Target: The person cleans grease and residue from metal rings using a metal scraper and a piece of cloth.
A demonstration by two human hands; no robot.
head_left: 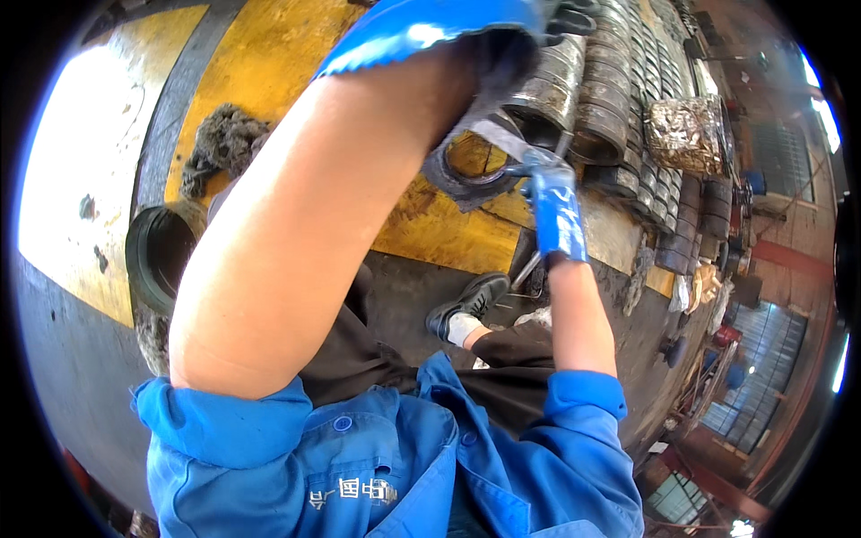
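Observation:
My left hand (489,20), in a blue glove, is raised at the top edge, very close to the camera. Its bare forearm crosses much of the picture, and the fingers are mostly out of sight. Farther right, my right hand (549,184) wears a blue glove with whitish marks. It is closed around the end of a flat grey metal strip (499,136), whose other end passes behind my left wrist. Just left of this hand is a dark, thick-walled ring (468,190) on a yellow, stained surface (439,235).
Metal cylinders (599,108) lie in rows at the right, beside a foil-like crumpled block (687,134). A dark hollow cylinder (151,255) and a grey rag bundle (229,139) are at the left. My shoe (466,305) rests on the dark floor (399,287).

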